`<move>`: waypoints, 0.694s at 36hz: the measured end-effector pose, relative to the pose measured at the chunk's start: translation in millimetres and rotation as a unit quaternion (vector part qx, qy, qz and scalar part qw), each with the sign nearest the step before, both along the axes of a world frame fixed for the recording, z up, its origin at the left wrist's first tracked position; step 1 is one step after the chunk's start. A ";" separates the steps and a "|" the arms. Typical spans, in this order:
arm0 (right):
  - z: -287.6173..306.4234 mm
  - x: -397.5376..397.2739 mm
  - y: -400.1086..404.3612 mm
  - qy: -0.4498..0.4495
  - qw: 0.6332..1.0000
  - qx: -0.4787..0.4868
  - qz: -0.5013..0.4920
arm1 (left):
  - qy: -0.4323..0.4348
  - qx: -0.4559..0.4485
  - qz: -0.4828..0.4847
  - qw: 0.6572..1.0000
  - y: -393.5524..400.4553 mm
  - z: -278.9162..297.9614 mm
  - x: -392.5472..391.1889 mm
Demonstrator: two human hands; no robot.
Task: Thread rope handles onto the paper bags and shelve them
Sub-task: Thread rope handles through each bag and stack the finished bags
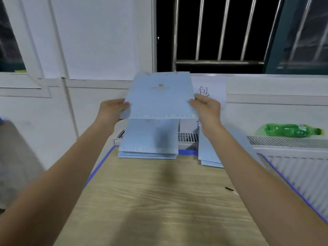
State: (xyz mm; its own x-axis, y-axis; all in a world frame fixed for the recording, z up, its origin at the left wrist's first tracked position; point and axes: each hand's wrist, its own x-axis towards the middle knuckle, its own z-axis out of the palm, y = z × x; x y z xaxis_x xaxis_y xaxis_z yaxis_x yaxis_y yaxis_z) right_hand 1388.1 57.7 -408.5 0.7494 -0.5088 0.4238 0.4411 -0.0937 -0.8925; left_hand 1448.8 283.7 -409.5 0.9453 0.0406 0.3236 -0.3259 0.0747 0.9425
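A flat light-blue paper bag [159, 98] with a small gold logo hangs in the air above the far end of the table. My left hand [111, 109] pinches its left edge and my right hand [205, 107] pinches its right edge. Directly below it lies a stack of the same flat blue bags [149, 142] at the table's far edge. A second, lower pile of blue bags [209, 155] lies to the right, partly hidden by my right forearm. No rope handles show on the held bag.
The wooden table [159, 201] has blue tape along its edges. A green plastic bottle [292, 130] lies on the white radiator ledge at the right. A small dark object [230, 189] lies on the table near my right forearm. A paper sign [211, 89] hangs on the wall.
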 end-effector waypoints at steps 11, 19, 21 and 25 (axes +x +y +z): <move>-129.6 82.4 6.7 0.179 0.965 -0.172 0.085 | 0.031 0.191 0.017 0.981 4.7 -134.0 51.7; -152.2 78.1 14.2 0.134 0.970 -0.160 0.124 | -0.022 0.202 -0.033 0.979 9.8 -137.4 38.1; -152.5 76.5 12.4 0.126 0.969 -0.165 0.133 | -0.022 0.241 -0.042 0.969 14.4 -138.3 37.3; -151.6 71.1 10.0 0.139 0.965 -0.139 0.176 | -0.013 0.303 -0.062 0.951 21.9 -140.5 35.0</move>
State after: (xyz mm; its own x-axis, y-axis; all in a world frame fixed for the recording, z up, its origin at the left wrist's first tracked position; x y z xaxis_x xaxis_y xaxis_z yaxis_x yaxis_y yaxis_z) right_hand 1459.2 67.7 -560.1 0.9590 -0.0981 0.2658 0.2372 -0.2348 -0.9427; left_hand 1483.8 305.7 -550.1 0.9218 -0.2719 0.2763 -0.3743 -0.4395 0.8165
